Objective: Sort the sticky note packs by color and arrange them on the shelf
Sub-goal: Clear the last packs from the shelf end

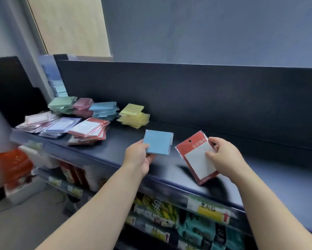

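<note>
Blue pack [158,142] pinched in left hand [139,157]; right hand [225,156] grips red-carded pack [196,161], seemingly above shelf [119,139].

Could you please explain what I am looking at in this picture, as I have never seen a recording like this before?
There is no machine here. A person wears a camera on the head, so this single picture looks forward and down at their own two bare hands. They stand at a dark blue shelf. The left hand pinches a plain blue pack of sticky notes. The right hand grips a red pack with a white pad inside. Further left on the shelf lie piles grouped by color: a green pile, a dark pink pile, a blue pile and a yellow pile at the back, with a red-framed pile and paler piles in front. Lower shelves holding other goods show below, blurred.
</note>
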Action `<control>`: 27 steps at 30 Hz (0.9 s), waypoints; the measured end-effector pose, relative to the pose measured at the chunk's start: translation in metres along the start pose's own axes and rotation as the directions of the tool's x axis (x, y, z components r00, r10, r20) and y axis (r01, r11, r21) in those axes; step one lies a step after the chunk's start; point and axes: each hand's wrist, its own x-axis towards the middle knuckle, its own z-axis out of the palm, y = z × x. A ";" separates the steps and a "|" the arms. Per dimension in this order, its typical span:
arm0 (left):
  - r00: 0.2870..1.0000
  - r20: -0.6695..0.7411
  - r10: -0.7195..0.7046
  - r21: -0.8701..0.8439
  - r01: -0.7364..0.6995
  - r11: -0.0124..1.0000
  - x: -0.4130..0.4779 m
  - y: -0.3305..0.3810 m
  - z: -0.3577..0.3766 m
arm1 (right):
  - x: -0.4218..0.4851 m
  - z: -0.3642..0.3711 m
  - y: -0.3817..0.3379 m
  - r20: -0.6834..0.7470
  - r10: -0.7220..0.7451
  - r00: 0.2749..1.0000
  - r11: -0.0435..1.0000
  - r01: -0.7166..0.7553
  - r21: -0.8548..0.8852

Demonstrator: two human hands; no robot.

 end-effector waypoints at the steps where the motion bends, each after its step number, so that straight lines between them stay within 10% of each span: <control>1: 1.000 -0.020 0.017 -0.019 -0.017 1.000 -0.001 0.006 -0.009 | -0.003 0.008 -0.007 -0.001 -0.016 1.000 0.997 0.016 0.075; 13: 0.978 -0.085 0.193 -0.118 -0.202 0.972 0.011 0.108 -0.177 | -0.014 0.151 -0.147 0.025 0.017 1.000 0.745 -0.030 0.667; 27: 0.969 -0.163 0.187 -0.210 -0.220 0.953 0.063 0.198 -0.318 | -0.009 0.275 -0.264 0.031 0.017 0.999 0.755 -0.033 0.655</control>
